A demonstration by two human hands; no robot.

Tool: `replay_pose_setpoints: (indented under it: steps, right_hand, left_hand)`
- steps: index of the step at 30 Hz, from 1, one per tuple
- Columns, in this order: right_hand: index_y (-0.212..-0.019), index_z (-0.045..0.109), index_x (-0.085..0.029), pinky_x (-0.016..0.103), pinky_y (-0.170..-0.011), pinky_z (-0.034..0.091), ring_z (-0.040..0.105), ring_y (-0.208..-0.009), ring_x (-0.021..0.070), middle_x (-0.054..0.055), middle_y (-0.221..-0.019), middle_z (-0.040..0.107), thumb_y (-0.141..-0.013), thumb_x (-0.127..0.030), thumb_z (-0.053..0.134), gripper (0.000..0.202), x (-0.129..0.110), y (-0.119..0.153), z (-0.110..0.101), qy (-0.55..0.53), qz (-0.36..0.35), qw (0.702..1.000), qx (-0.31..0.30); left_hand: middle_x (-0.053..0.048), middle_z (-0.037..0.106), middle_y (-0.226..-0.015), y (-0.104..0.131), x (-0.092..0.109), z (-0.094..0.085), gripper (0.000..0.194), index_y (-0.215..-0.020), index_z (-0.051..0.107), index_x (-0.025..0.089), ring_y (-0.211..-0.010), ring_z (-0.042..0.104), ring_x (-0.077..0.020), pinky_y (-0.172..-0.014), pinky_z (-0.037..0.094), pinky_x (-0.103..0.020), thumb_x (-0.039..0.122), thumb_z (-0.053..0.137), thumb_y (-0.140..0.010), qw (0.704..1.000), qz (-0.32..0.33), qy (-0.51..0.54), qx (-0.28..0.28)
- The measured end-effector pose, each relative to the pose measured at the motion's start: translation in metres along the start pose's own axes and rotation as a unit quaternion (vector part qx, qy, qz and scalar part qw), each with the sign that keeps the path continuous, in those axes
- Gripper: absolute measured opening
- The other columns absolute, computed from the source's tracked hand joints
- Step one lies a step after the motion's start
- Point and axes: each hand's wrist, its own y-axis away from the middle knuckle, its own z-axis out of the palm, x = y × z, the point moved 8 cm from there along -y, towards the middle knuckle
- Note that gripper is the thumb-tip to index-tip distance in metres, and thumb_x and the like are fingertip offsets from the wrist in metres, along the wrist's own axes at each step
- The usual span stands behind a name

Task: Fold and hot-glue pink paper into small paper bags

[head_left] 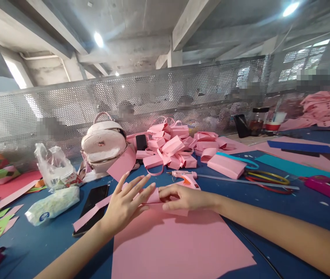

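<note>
A folded pink paper piece [153,197] lies between my hands, above a large pink sheet [179,244]. My left hand [127,199] has its fingers spread over the left end of the piece, where a pink strip [91,216] sticks out across a black phone [93,203]. With curled fingers, my right hand [179,197] grips the right side of the piece. Just behind my right hand rests a pink and orange glue gun [185,176], with a long clear glue stick [249,181] extending rightward from it.
A heap of folded pink paper shapes [171,145] stands at the back centre. Left of it are a pale backpack [103,145], a plastic bag [54,166] and a tissue pack [53,205]. Rightward lie coloured strips and a magenta glue gun [327,188]. A black cable [255,248] crosses the blue table.
</note>
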Motion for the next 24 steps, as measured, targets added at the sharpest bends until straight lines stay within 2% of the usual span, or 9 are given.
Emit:
replay_pose_setpoints:
  steps: [5, 11, 16, 20, 24]
  right_hand:
    - [-0.076, 0.05, -0.018, 0.023, -0.058, 0.031, 0.038, -0.065, 0.0093, -0.005, -0.073, 0.041, -0.086, -0.053, 0.067, 0.04, 0.013, -0.001, 0.011, -0.082, 0.047, 0.994, -0.053]
    - [-0.097, 0.049, -0.019, 0.019, -0.045, 0.031, 0.043, -0.05, 0.0073, -0.008, -0.066, 0.049, -0.085, -0.046, 0.069, 0.035, 0.026, 0.005, 0.033, -0.139, 0.117, 0.978, -0.102]
    - [-0.093, 0.045, -0.02, 0.017, -0.044, 0.028, 0.035, -0.051, 0.0052, -0.009, -0.066, 0.045, -0.083, -0.034, 0.066, 0.027, 0.029, 0.003, 0.032, -0.159, 0.119, 0.978, -0.056]
    - [-0.081, 0.04, -0.021, 0.019, -0.047, 0.022, 0.028, -0.053, 0.0051, -0.01, -0.064, 0.036, -0.078, -0.029, 0.064, 0.025, 0.026, 0.0, 0.027, -0.166, 0.096, 0.981, -0.028]
    - [-0.073, 0.043, -0.02, 0.021, -0.05, 0.023, 0.029, -0.053, 0.0056, -0.01, -0.062, 0.036, -0.079, -0.029, 0.062, 0.023, 0.02, 0.0, 0.025, -0.159, 0.072, 0.984, -0.028]
  left_hand:
    - [-0.011, 0.056, -0.15, 0.005, -0.009, 0.012, 0.048, -0.149, 0.044, 0.022, -0.132, 0.056, -0.021, -0.126, 0.013, -0.046, 0.042, 0.04, -0.106, 0.995, -0.043, 0.086, -0.033]
    - [-0.012, 0.058, -0.147, 0.01, -0.013, 0.024, 0.058, -0.156, 0.033, 0.029, -0.129, 0.059, -0.0245, -0.121, 0.025, -0.054, 0.049, 0.044, -0.103, 0.98, -0.067, 0.182, -0.049]
    - [-0.014, 0.061, -0.144, 0.012, -0.018, 0.029, 0.065, -0.156, 0.033, 0.03, -0.128, 0.061, -0.026, -0.12, 0.029, -0.056, 0.056, 0.048, -0.098, 0.964, -0.065, 0.255, -0.041]
    - [-0.012, 0.066, -0.139, 0.012, -0.019, 0.028, 0.065, -0.155, 0.036, 0.03, -0.126, 0.063, -0.0248, -0.122, 0.025, -0.055, 0.059, 0.047, -0.098, 0.963, -0.041, 0.264, -0.034]
    - [-0.012, 0.067, -0.137, 0.009, -0.017, 0.024, 0.062, -0.154, 0.039, 0.029, -0.124, 0.064, -0.024, -0.124, 0.019, -0.054, 0.057, 0.046, -0.099, 0.964, -0.037, 0.261, -0.032]
